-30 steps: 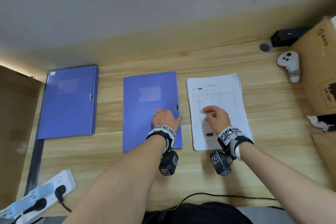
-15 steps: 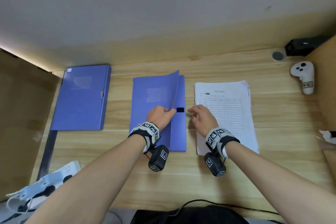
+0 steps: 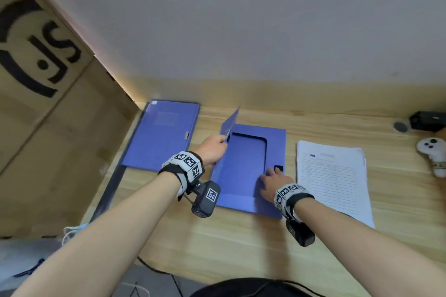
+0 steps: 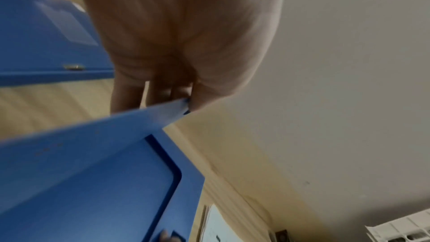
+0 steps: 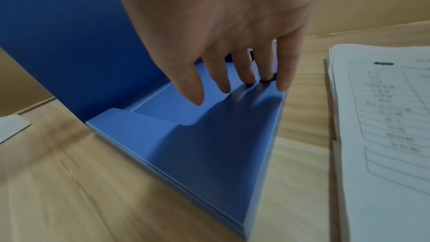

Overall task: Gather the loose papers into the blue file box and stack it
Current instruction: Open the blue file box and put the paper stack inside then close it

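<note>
An opened blue file box (image 3: 241,171) lies in the middle of the wooden desk. Its lid (image 3: 230,123) stands raised, and my left hand (image 3: 223,141) pinches the lid's free edge (image 4: 184,104) between thumb and fingers. On the box's right inner flap (image 5: 209,144) rests my right hand (image 3: 270,172), its straight fingers (image 5: 223,84) pressing down beside the black fastener patch (image 3: 278,167). Nothing lies inside the box. A stack of printed papers (image 3: 333,176) sits flat just right of the box, also seen in the right wrist view (image 5: 384,117). A second blue file box (image 3: 164,135) lies closed to the left.
A tall cardboard carton (image 3: 48,128) walls off the desk's left side. A white controller (image 3: 433,152) and a black device (image 3: 428,120) sit at the far right. The wall runs close behind the boxes. A cable (image 3: 156,272) hangs below the front edge.
My left hand has swung the middle box's lid from flat to upright. My right hand has left the papers and now presses on the box's right flap.
</note>
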A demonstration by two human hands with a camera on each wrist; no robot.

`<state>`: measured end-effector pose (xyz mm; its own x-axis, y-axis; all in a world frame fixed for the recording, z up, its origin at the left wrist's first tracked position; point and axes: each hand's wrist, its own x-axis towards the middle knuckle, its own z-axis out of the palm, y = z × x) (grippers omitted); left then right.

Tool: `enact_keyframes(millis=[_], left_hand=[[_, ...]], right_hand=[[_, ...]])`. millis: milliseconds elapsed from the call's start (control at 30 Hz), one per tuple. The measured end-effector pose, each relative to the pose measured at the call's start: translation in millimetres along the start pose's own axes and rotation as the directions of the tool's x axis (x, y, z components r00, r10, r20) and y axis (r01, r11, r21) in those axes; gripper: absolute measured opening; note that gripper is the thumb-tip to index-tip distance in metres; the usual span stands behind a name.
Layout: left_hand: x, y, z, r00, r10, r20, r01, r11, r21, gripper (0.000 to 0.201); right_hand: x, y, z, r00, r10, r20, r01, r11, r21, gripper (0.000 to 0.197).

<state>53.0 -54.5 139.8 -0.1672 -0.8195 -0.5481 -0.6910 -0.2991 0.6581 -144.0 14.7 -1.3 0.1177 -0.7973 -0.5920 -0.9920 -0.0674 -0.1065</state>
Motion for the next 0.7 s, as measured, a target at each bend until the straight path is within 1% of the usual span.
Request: enact_keyframes(millis=[67, 100, 167, 200, 233, 267, 300, 333, 367, 400, 433, 467, 500, 567, 633, 700], left_hand=[[-10, -1, -19, 0.999, 0.023, -0.034, -0.019, 0.994, 0.109, 0.022], [-13, -3, -27, 0.997, 0.050, -0.067, -0.038, 0.986, 0.163, 0.031], [-15, -16, -39, 0.988, 0.086, -0.130, -0.048, 0.960, 0.276, 0.070], [-16, -23, -42, 0.986, 0.090, -0.140, -0.035, 0.936, 0.351, 0.084], [-16, -32, -44, 0.983, 0.083, -0.161, -0.002, 0.893, 0.449, 0.094], [-14, -44, -45, 0.971, 0.109, -0.211, 0.036, 0.812, 0.582, 0.101], [-12, -54, -48, 0.950, 0.178, -0.255, 0.069, 0.677, 0.733, 0.106], [-9, -65, -51, 0.936, 0.246, -0.252, 0.098, 0.505, 0.858, 0.106], [-6, -76, -54, 0.941, 0.266, -0.212, 0.111, 0.347, 0.931, 0.100], [-4, -87, -57, 0.959, 0.233, -0.159, 0.102, 0.236, 0.966, 0.090], [0, -98, -59, 0.978, 0.172, -0.115, 0.082, 0.187, 0.979, 0.079], [3, -108, -61, 0.991, 0.095, -0.089, 0.069, 0.190, 0.979, 0.071], [5, -116, -62, 0.998, 0.018, -0.067, 0.062, 0.222, 0.973, 0.068], [11, -130, -58, 0.996, -0.088, -0.018, 0.046, 0.317, 0.947, 0.068], [18, -143, -48, 0.991, -0.136, 0.018, 0.040, 0.410, 0.911, 0.064], [26, -157, -36, 0.987, -0.154, 0.040, 0.038, 0.473, 0.880, 0.061]], right_hand=[[1, -7, 0, 0.999, 0.040, 0.032, -0.039, 0.999, -0.036, 0.046], [2, -9, 0, 0.998, 0.052, 0.045, -0.050, 0.998, -0.050, 0.046], [1, -11, 2, 0.996, 0.063, 0.060, -0.059, 0.996, -0.061, 0.048], [1, -10, 4, 0.996, 0.062, 0.060, -0.058, 0.997, -0.060, 0.050], [1, -9, 6, 0.996, 0.058, 0.063, -0.055, 0.997, -0.053, 0.053], [1, -8, 7, 0.996, 0.053, 0.068, -0.051, 0.998, -0.043, 0.056], [1, -7, 8, 0.996, 0.049, 0.073, -0.046, 0.998, -0.031, 0.060], [0, -6, 9, 0.996, 0.046, 0.078, -0.045, 0.999, -0.021, 0.063], [-2, -5, 9, 0.996, 0.045, 0.082, -0.044, 0.999, -0.013, 0.066], [-3, -5, 10, 0.995, 0.045, 0.086, -0.045, 0.999, -0.006, 0.068], [-4, -4, 11, 0.995, 0.048, 0.086, -0.048, 0.999, 0.002, 0.070], [-5, -3, 11, 0.995, 0.052, 0.085, -0.053, 0.999, 0.011, 0.071], [-5, -3, 13, 0.995, 0.054, 0.081, -0.056, 0.998, 0.021, 0.072], [-4, -3, 16, 0.995, 0.058, 0.077, -0.061, 0.997, 0.042, 0.074], [-4, -3, 19, 0.995, 0.062, 0.072, -0.066, 0.997, 0.050, 0.074], [-2, -4, 22, 0.996, 0.069, 0.055, -0.072, 0.996, 0.050, 0.073]])
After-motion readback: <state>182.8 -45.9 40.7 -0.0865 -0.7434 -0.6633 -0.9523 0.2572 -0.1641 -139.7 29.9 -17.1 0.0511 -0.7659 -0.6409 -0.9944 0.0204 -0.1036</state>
